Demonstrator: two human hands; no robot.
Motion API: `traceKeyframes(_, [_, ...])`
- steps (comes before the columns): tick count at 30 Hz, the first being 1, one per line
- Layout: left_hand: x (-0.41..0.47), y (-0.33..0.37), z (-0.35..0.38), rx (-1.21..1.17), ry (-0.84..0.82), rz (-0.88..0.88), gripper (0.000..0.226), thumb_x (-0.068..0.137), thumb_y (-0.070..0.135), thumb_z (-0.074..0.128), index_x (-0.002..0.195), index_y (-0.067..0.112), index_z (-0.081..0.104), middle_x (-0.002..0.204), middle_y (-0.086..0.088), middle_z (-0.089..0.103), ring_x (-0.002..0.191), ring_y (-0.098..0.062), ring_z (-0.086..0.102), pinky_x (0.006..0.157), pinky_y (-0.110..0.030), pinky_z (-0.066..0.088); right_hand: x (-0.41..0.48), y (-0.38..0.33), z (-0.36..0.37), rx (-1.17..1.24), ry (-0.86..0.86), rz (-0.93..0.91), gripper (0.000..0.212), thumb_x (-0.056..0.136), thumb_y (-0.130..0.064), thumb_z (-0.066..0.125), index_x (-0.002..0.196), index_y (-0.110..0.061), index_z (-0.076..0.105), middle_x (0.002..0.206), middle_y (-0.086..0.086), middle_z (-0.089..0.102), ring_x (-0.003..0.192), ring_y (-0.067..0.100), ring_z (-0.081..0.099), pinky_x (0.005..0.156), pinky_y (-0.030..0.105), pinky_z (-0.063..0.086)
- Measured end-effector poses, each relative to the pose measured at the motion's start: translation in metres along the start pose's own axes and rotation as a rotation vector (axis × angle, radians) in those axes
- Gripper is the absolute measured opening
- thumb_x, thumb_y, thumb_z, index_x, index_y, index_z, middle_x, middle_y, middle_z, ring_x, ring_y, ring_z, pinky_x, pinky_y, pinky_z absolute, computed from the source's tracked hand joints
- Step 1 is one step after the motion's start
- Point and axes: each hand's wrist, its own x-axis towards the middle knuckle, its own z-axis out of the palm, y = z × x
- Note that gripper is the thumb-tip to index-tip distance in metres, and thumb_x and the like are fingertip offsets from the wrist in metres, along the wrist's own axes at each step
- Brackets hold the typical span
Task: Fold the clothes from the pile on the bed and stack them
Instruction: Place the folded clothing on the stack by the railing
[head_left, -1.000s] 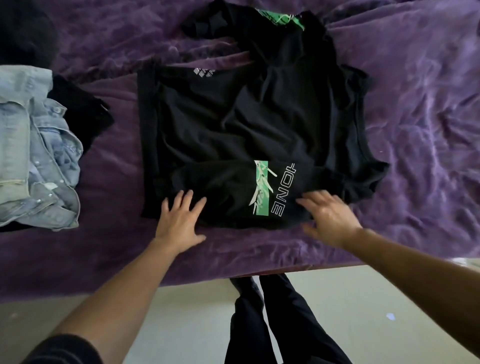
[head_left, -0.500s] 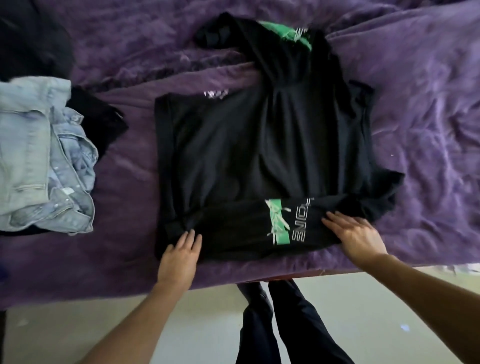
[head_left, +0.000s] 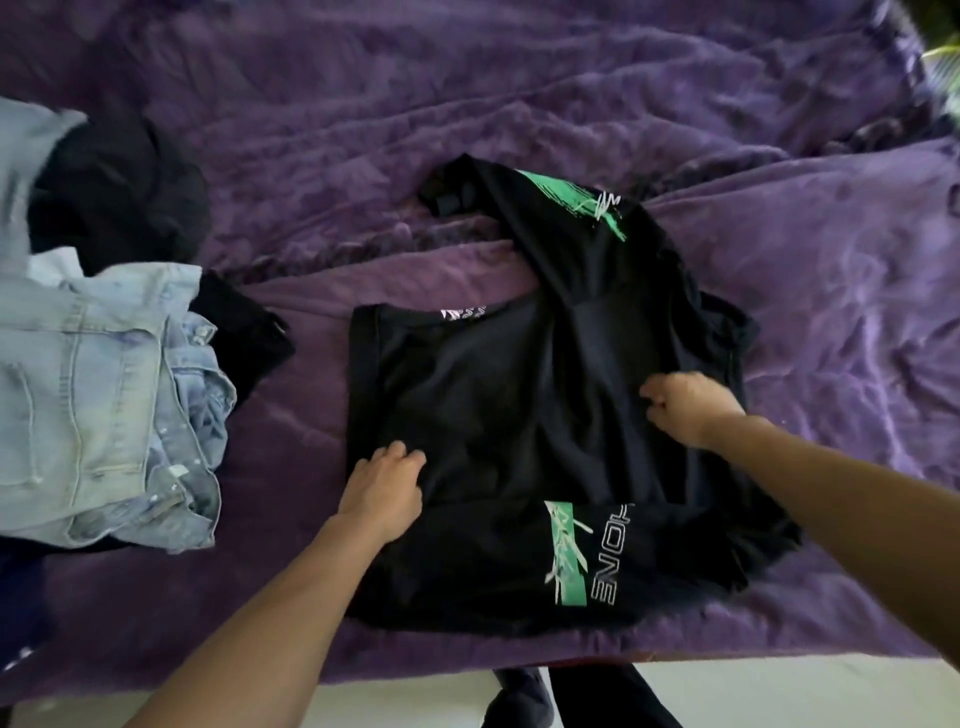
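Note:
A black shirt with green and white print lies spread on the purple blanket. Its near edge is folded up, showing a green stripe and white letters. A long sleeve with a green patch stretches away toward the back. My left hand rests on the shirt's left part above the fold, fingers curled into the cloth. Over on the shirt's right part, my right hand is closed on a pinch of fabric, with creases running out from it.
Light blue denim clothes lie piled at the left, with black garments behind and under them. The bed's front edge runs across the bottom, with pale floor and my dark trouser legs below it.
Both hands have left the folded near edge and moved farther up the shirt to its middle, fingers now curled into the cloth. The view has shifted closer.

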Motion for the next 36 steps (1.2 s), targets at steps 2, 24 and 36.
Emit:
traceKeyframes(2, [0.032, 0.006, -0.022, -0.066, 0.028, -0.024, 0.042, 0.094, 0.018, 0.046, 0.136, 0.019, 0.046, 0.131, -0.004, 0.046, 0.118, -0.024, 0.047, 0.096, -0.038, 0.041, 0.051, -0.008, -0.033, 0.081, 0.086, -0.006, 0.041, 0.086, -0.027, 0.061, 0.126, -0.024, 0.059, 0.123, 0.01, 0.065, 0.115, 0.031, 0.059, 0.095, 0.038, 0.048])
traceKeyframes(24, [0.271, 0.038, -0.174, 0.26, 0.592, 0.162, 0.1, 0.072, 0.0, 0.064, 0.152, 0.028, 0.011, 0.156, -0.02, 0.014, 0.14, -0.04, 0.02, 0.108, -0.051, 0.029, 0.109, -0.03, -0.03, -0.101, 0.345, -0.846, 0.064, 0.05, -0.01, 0.082, 0.109, -0.033, 0.072, 0.086, 0.002, 0.066, 0.061, 0.022, 0.066, 0.043, 0.024, 0.046])
traceKeyframes(36, [0.217, 0.011, -0.078, 0.254, 0.259, 0.105, 0.072, 0.079, 0.041, 0.067, 0.14, 0.022, 0.034, 0.126, -0.006, 0.051, 0.117, -0.028, 0.046, 0.095, -0.044, 0.037, 0.08, 0.021, -0.005, 0.121, 0.373, -0.433, 0.045, 0.068, -0.007, 0.079, 0.112, -0.011, 0.07, 0.083, 0.01, 0.064, 0.07, 0.032, 0.067, 0.051, 0.037, 0.053])
